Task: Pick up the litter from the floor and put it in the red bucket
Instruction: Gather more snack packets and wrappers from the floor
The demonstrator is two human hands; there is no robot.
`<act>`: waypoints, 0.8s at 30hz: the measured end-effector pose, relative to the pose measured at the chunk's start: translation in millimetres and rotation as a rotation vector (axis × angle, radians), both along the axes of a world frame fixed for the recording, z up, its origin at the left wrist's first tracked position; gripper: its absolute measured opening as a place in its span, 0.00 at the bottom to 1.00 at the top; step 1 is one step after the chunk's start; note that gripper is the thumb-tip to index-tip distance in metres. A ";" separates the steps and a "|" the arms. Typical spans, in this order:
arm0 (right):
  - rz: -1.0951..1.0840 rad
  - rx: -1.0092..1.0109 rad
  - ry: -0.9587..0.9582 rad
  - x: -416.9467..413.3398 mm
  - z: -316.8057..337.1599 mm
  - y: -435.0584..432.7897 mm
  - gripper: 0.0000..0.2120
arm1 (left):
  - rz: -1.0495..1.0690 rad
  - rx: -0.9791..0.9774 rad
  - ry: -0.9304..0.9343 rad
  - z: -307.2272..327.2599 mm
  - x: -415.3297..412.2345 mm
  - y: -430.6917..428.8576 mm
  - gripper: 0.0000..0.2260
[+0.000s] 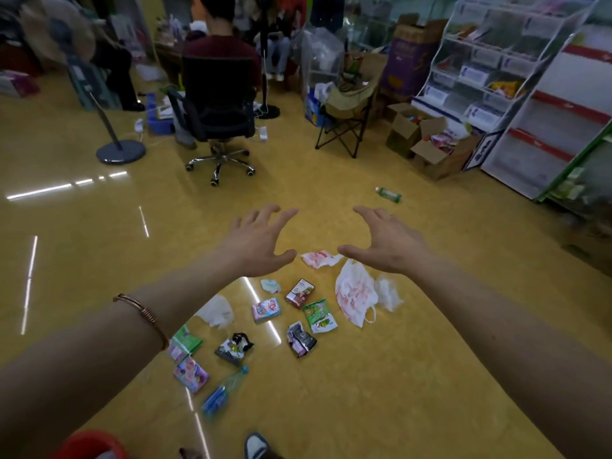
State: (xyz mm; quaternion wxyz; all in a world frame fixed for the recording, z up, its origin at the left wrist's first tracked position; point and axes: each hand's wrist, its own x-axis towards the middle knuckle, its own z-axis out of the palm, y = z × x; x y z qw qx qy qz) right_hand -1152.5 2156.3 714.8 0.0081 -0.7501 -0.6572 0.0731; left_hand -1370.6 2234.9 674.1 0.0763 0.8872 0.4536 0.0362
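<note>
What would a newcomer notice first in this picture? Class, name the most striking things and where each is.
The left hand and right hand reach forward at the centre, open with fingers spread. Below them litter lies scattered on the shiny yellow floor, most plainly a white plastic bag with red print and a blue bottle nearer the camera. The rim of the red bucket shows at the bottom left edge.

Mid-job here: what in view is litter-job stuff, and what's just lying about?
Job: red bucket, blue bottle, white plastic bag, green wrapper, pink carton, green bottle.
Lying about: office chair, folding chair, cardboard boxes, fan stand.
</note>
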 end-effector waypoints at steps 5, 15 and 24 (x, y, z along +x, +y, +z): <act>0.133 -0.030 -0.106 2.0 -4.3 64.4 0.41 | 0.049 -0.016 -0.009 1.4 2.6 55.1 0.34; 0.408 -0.053 -0.072 -65.5 -29.9 204.1 0.41 | 0.300 -0.048 0.004 -6.8 -66.5 125.8 0.35; 0.836 -0.181 -0.076 -138.8 -72.2 296.0 0.41 | 0.720 -0.168 0.019 -50.9 -129.3 127.6 0.36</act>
